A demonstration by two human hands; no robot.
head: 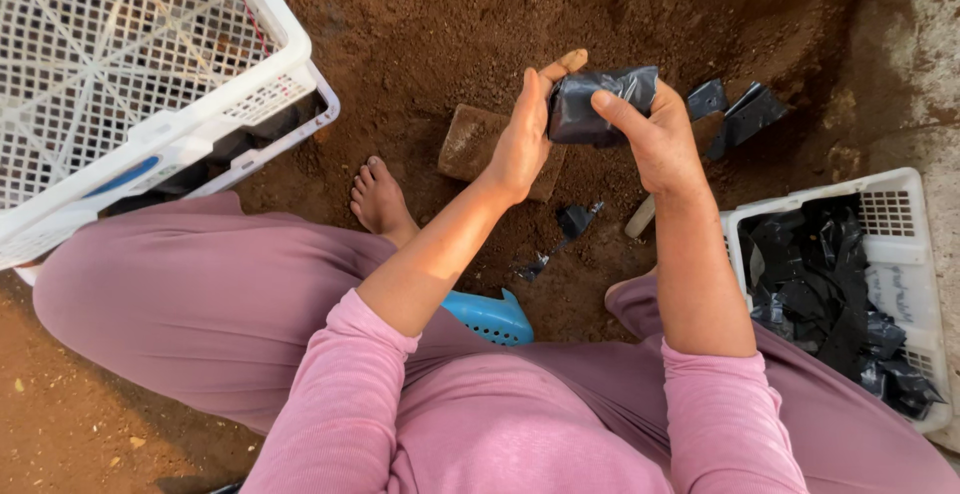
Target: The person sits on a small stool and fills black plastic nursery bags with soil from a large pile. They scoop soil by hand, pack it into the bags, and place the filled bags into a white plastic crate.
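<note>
A small black plastic bag [600, 104] is held up between both hands, above the heap of brown soil [480, 24]. The left hand [525, 139] presses its palm flat against one side with fingers straight, thumb behind; the right hand [650, 134] has its fingers closed around the other side, index finger laid over the top edge. The bag looks bulged, so the step in hand seems to be shaping or opening it; a next move would call for a firm hold on the rim so it does not collapse. Just beyond the right hand lie more black bags [735, 114] on the soil. A flat brick [475, 144] sits beneath the hands. At the right a white basket [900, 204] holds a pile of black plastic; at upper left stand stacked white crates [200, 124]
</note>
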